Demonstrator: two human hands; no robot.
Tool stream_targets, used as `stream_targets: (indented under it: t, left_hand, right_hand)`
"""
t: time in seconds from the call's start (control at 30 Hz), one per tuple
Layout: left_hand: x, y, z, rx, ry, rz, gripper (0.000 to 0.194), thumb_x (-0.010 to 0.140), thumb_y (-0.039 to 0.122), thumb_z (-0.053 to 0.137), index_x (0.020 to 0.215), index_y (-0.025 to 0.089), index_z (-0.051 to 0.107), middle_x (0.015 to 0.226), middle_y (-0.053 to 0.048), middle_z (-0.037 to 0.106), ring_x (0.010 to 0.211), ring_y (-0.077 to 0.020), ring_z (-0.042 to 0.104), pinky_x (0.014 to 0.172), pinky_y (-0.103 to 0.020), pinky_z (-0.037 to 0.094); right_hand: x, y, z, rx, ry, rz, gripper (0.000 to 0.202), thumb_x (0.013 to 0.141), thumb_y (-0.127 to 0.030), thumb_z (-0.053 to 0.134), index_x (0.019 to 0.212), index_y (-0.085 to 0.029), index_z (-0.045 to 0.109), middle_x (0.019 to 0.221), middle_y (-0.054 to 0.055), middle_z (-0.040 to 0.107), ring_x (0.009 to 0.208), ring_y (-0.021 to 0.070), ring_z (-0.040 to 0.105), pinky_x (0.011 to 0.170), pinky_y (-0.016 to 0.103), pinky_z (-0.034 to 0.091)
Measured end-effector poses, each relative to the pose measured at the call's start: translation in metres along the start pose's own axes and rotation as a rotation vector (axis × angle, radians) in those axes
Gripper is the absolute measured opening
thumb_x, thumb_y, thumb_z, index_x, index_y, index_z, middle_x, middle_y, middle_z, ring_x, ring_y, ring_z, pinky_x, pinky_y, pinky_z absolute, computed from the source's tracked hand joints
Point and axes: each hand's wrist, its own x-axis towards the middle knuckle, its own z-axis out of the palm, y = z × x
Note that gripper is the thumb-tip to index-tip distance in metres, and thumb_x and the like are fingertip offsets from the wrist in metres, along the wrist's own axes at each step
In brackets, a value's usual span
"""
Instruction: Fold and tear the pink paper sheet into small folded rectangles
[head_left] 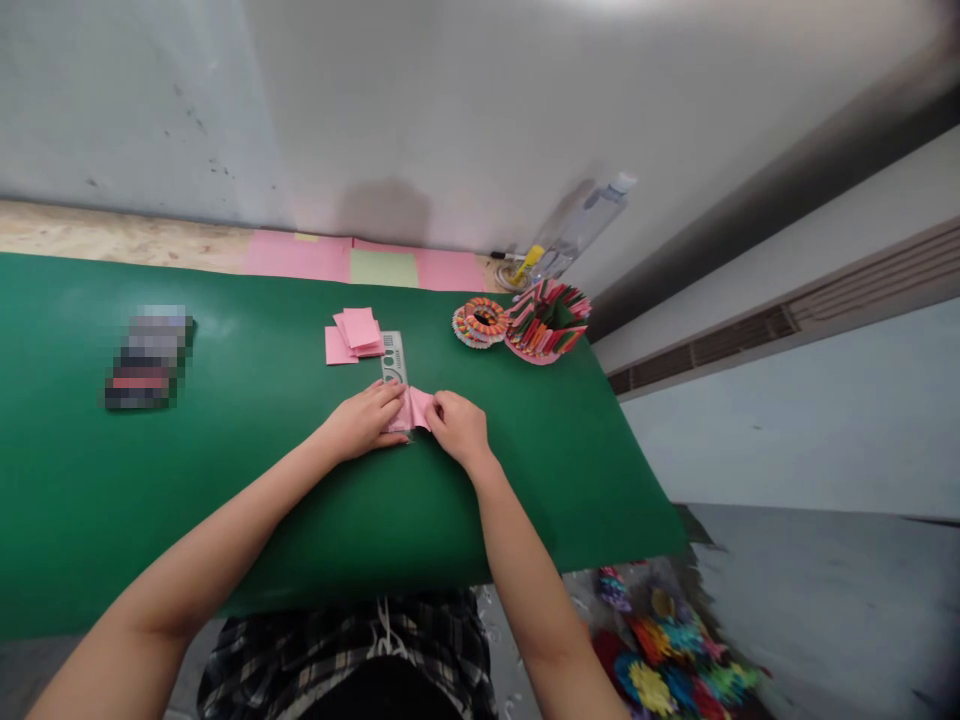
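My left hand (367, 418) lies flat with its fingers stretched out, pressing a clear stencil ruler (394, 352) down onto a pink paper (421, 408). The ruler's far end, with its cut-out shapes, sticks out beyond my fingers. On the other side, my right hand (459, 427) is closed in a pinch on the right part of that paper, which bends up from the ruler's edge. Just past the ruler on the left lies a loose pile of pink paper squares (361, 330).
A green mat (255, 370) covers the table. Folded-paper rings (480, 322) and a round holder of folded paper strips (547, 322) stand back right, near a clear bottle (589, 230). A blurred-out object (150, 355) lies left. Pink sheets (300, 256) line the wall; colourful paper pieces (667, 650) lie below right.
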Motion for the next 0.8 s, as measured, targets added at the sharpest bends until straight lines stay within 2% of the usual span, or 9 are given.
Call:
stream_targets:
  t: [0.13, 0.3, 0.4, 0.53, 0.67, 0.8]
  left_hand:
    - [0.0, -0.001, 0.0, -0.002, -0.008, 0.009, 0.058, 0.084, 0.049, 0.056, 0.121, 0.005, 0.052, 0.134, -0.021, 0.05, 0.126, -0.0309, 0.046, 0.109, -0.044, 0.034]
    - [0.0, -0.001, 0.001, 0.006, 0.002, 0.015, 0.056, 0.084, 0.049, 0.056, 0.121, 0.006, 0.052, 0.134, -0.021, 0.05, 0.127, -0.0305, 0.045, 0.109, -0.044, 0.034]
    - [0.0, -0.001, 0.001, 0.007, 0.002, 0.013, 0.055, 0.084, 0.049, 0.056, 0.12, 0.007, 0.052, 0.134, -0.02, 0.05, 0.127, -0.0302, 0.045, 0.109, -0.044, 0.033]
    - [0.0, -0.001, 0.002, -0.016, -0.008, -0.008, 0.055, 0.084, 0.049, 0.057, 0.119, 0.006, 0.053, 0.135, -0.02, 0.049, 0.127, -0.0305, 0.044, 0.11, -0.045, 0.032]
    - [0.0, -0.001, 0.002, -0.055, -0.031, -0.032, 0.054, 0.083, 0.049, 0.057, 0.119, 0.008, 0.053, 0.137, -0.019, 0.047, 0.129, -0.0304, 0.042, 0.11, -0.044, 0.031]
    - [0.0, -0.001, 0.001, -0.083, -0.039, -0.045, 0.053, 0.084, 0.05, 0.056, 0.119, 0.01, 0.054, 0.138, -0.018, 0.046, 0.13, -0.03, 0.04, 0.111, -0.044, 0.03]
  right_hand:
    - [-0.008, -0.001, -0.004, 0.066, -0.007, 0.085, 0.024, 0.087, -0.028, 0.042, 0.073, -0.019, 0.06, 0.078, 0.004, 0.065, 0.069, 0.0143, 0.054, 0.057, 0.025, 0.026]
    - [-0.008, -0.004, -0.015, 0.228, -0.11, 0.321, 0.036, 0.085, -0.045, 0.043, 0.069, -0.022, 0.065, 0.066, 0.002, 0.064, 0.065, 0.0163, 0.055, 0.053, 0.024, 0.026]
    - [-0.006, -0.005, -0.017, 0.246, -0.144, 0.336, 0.031, 0.081, -0.043, 0.048, 0.066, -0.022, 0.066, 0.063, 0.001, 0.063, 0.061, 0.0157, 0.055, 0.053, 0.024, 0.026]
    - [-0.011, -0.005, -0.013, 0.189, -0.105, 0.297, 0.029, 0.081, -0.038, 0.048, 0.066, -0.022, 0.066, 0.064, 0.002, 0.064, 0.061, 0.0152, 0.055, 0.051, 0.024, 0.025]
    - [-0.031, -0.004, -0.011, 0.117, -0.038, 0.309, 0.028, 0.081, -0.036, 0.047, 0.062, -0.021, 0.063, 0.065, 0.002, 0.065, 0.063, 0.0151, 0.057, 0.051, 0.023, 0.025]
    - [-0.057, 0.003, -0.014, 0.11, -0.024, 0.442, 0.027, 0.078, -0.037, 0.048, 0.059, -0.022, 0.059, 0.062, 0.0, 0.063, 0.06, 0.015, 0.055, 0.05, 0.023, 0.025]
